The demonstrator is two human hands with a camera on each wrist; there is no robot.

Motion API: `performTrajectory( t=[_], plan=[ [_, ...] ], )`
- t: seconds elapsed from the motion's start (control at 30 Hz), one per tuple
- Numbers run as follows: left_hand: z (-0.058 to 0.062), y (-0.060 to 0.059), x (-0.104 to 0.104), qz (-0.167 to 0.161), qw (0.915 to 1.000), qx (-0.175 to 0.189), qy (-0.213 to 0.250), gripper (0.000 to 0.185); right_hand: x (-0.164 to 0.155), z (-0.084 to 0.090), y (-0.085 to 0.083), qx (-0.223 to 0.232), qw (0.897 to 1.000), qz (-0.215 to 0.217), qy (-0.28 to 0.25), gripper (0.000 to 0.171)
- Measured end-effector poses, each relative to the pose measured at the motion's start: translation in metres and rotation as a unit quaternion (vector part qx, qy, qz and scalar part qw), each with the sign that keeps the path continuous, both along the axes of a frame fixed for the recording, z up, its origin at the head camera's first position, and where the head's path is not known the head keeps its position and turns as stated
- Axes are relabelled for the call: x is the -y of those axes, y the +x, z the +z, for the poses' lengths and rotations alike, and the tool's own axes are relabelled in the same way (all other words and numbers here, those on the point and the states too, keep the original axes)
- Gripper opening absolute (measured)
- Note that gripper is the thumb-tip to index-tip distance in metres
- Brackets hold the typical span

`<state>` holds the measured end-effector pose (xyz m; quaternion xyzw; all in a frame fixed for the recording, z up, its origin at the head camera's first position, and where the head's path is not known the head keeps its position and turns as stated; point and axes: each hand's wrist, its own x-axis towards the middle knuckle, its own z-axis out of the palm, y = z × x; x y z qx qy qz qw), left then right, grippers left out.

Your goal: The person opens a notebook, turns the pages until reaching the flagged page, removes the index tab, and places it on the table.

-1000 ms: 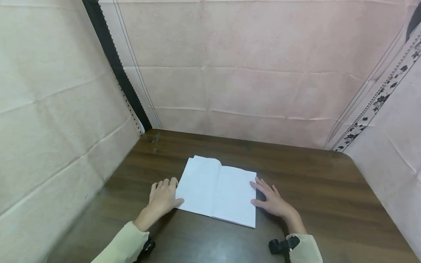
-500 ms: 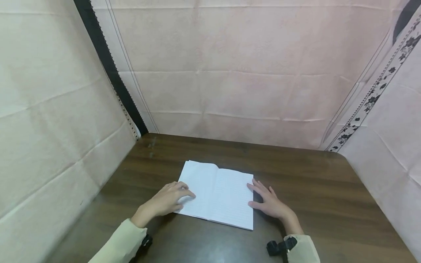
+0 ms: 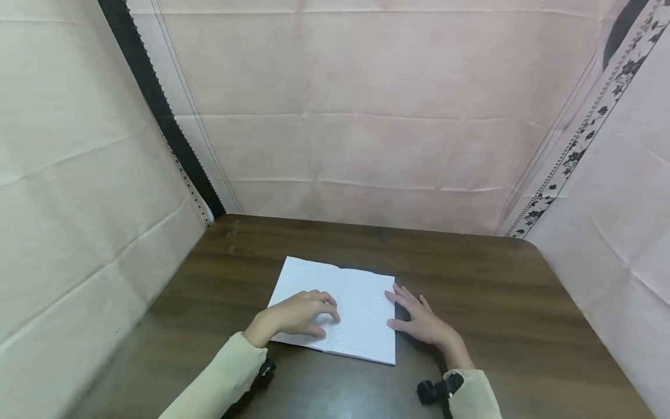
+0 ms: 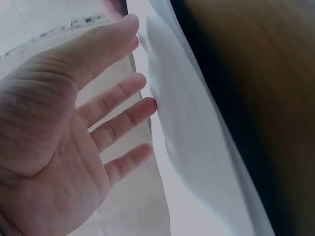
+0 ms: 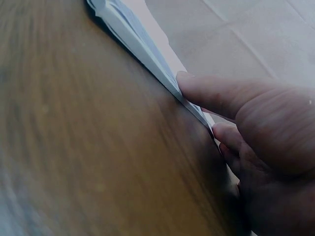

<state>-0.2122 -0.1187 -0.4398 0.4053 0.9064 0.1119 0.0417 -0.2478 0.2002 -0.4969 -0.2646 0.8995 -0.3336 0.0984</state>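
A notebook [image 3: 365, 323] with white, faintly ruled pages lies spread open on the table. Over its left page reaches my left hand [image 3: 299, 314], with loosely bent fingers pointing toward the fold; in the left wrist view the fingertips [image 4: 149, 106] meet the paper and the palm holds nothing. My right hand [image 3: 423, 323] rests at the notebook's right edge, fingers spread. From the right wrist view, its thumb [image 5: 204, 91] lies on the edge of the pages [image 5: 147, 54], with the other fingers farther along that edge.
The brown wooden table [image 3: 497, 302] extends around the notebook on all sides. Pale cloth hangs behind it [image 3: 366, 151] and along both sides. Dark wrist mounts [image 3: 438, 389] sit at the cuffs of the light sleeves [image 3: 225, 372].
My left hand has moved right from the notebook's left edge onto the left page. The left pages lie flatter near the fold now. My right hand stays at the right edge.
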Motion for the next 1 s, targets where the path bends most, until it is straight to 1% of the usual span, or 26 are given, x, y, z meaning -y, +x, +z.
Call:
performTrajectory(
  t=[0.07, 0.17, 0.33, 0.53, 0.6, 0.7, 0.8, 0.87, 1.0],
  plan=[
    [0.000, -0.001, -0.009, 0.000, 1.0000, -0.002, -0.004, 0.031, 0.001, 0.000, 0.000, 0.000, 1.000, -0.001, 0.001, 0.067],
    [0.000, -0.002, -0.022, 0.004, 0.9999, 0.004, -0.010, 0.035, 0.002, 0.000, 0.000, -0.002, 1.000, -0.006, 0.004, 0.068],
    [-0.008, -0.005, -0.038, 0.004, 0.9997, -0.004, -0.022, 0.043, 0.001, 0.001, 0.000, -0.011, 1.000, -0.007, 0.003, 0.068],
    [-0.012, -0.002, -0.055, -0.003, 0.9994, 0.003, -0.034, 0.046, -0.001, 0.001, -0.001, -0.013, 1.000, -0.002, 0.003, 0.068],
    [-0.012, -0.001, -0.060, -0.003, 0.9992, -0.003, -0.040, 0.049, 0.000, 0.001, -0.002, -0.015, 1.000, 0.001, 0.005, 0.067],
    [-0.011, -0.001, -0.070, -0.007, 0.9980, -0.022, -0.058, 0.053, -0.001, 0.001, -0.004, -0.022, 1.000, 0.005, 0.002, 0.067],
    [-0.010, 0.000, -0.081, -0.021, 0.9960, -0.042, -0.076, 0.055, -0.002, 0.002, -0.004, -0.019, 1.000, 0.002, 0.000, 0.067],
    [-0.010, 0.001, -0.086, -0.026, 0.9948, -0.049, -0.086, 0.054, -0.003, 0.002, -0.003, -0.016, 1.000, 0.001, -0.003, 0.067],
    [-0.012, 0.004, -0.091, -0.021, 0.9934, -0.059, -0.096, 0.052, -0.004, 0.001, -0.002, -0.022, 1.000, 0.008, -0.007, 0.067]
  ],
)
